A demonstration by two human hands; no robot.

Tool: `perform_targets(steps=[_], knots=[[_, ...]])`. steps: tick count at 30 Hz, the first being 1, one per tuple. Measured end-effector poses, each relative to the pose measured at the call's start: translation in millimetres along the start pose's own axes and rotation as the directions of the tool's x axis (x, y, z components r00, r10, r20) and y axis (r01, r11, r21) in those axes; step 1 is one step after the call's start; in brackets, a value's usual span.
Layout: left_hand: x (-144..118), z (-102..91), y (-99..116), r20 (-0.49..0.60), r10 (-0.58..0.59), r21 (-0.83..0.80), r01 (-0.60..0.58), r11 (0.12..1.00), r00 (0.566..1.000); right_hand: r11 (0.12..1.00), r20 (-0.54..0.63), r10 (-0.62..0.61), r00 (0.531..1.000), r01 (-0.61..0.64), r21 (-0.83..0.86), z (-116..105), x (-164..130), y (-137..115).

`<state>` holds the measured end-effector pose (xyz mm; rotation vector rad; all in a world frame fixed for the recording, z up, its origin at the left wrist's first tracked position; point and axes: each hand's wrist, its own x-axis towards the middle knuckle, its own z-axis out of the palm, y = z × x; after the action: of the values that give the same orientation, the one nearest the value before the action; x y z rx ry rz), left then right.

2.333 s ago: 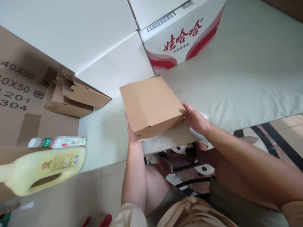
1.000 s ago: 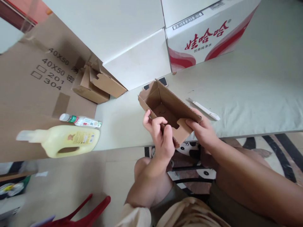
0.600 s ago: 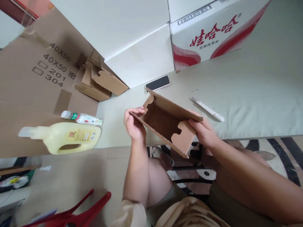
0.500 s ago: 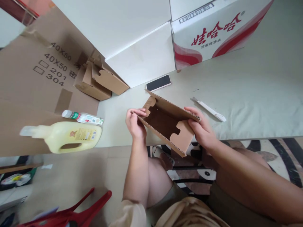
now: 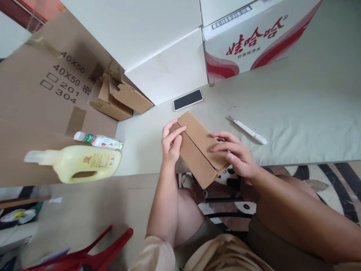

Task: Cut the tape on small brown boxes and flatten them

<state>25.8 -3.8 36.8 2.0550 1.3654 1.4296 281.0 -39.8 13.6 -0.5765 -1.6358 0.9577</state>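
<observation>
A small brown cardboard box (image 5: pixel 199 150) is held over the front edge of the covered surface, its two top flaps folded down so they meet along a dark seam. At its far left end my left hand (image 5: pixel 171 143) grips it, with fingers over the top. My right hand (image 5: pixel 235 152) holds the right side, fingers spread across the flap and thumb near the box's corner. The inside of the box is hidden. To the right of my right hand lies a white utility knife (image 5: pixel 249 131) with its blade out. A phone (image 5: pixel 188 100) rests behind the box.
White cartons (image 5: pixel 175 71) and a red-and-white printed carton (image 5: pixel 254 45) stand at the back. On the left are folded-up small boxes (image 5: pixel 121 94), a large cardboard box (image 5: pixel 34 101), a small bottle (image 5: pixel 98 140) and a yellow jug (image 5: pixel 81 162). A red chair (image 5: pixel 93 254) is at lower left.
The box's flaps stood up with its inside showing; now they are folded down over the top. My hands have shifted from the flap edges onto the closed top and ends.
</observation>
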Motion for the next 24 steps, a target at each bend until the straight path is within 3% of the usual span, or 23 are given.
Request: perform_targets(steps=[3, 5, 10, 14, 16, 19, 21, 24], knots=[[-1, -5.8, -1, -0.013, -0.016, 0.018, 0.016, 1.000, 1.000, 0.997, -0.016, 0.072, 0.997, -0.071, 0.039, -1, 0, 2], [-1, -10.2, -4, -0.029, -0.051, 0.041, 0.052, 0.998, 0.998, 0.981, -0.048, 0.193, 0.980, -0.194, 0.003, 0, 1, 4], [0, -20.7, -12, -0.127, -0.128, 0.064, 0.137, 0.989, 0.984, 0.833, -0.154, 0.506, 0.849, -0.527, -0.169, -1, 1, 10], [5, -27.6, -17, -0.275, -0.256, -0.004, 0.266, 0.964, 0.927, 0.753, -0.085, 0.648, 0.757, -0.653, -0.076, -3, -4, 19], [7, -26.9, -20, -0.330, -0.338, -0.071, 0.334, 0.940, 0.882, 0.784, 0.022, 0.619, 0.785, -0.619, 0.048, -3, -7, 23], [7, -17.7, -25, -0.303, -0.486, -0.228, 0.432, 0.872, 0.820, 0.895, 0.091, 0.429, 0.899, -0.436, 0.096, -2, -8, 24], [5, -8.7, -25, -0.128, -0.663, -0.348, 0.593, 0.726, 0.738, 0.951, 0.100, 0.305, 0.947, -0.308, 0.017, -1, -6, 22], [0, 1.9, -20, 0.183, -0.821, -0.341, 0.818, 0.464, 0.541, 0.979, 0.101, 0.186, 0.977, -0.176, -0.103, -2, -2, 19]])
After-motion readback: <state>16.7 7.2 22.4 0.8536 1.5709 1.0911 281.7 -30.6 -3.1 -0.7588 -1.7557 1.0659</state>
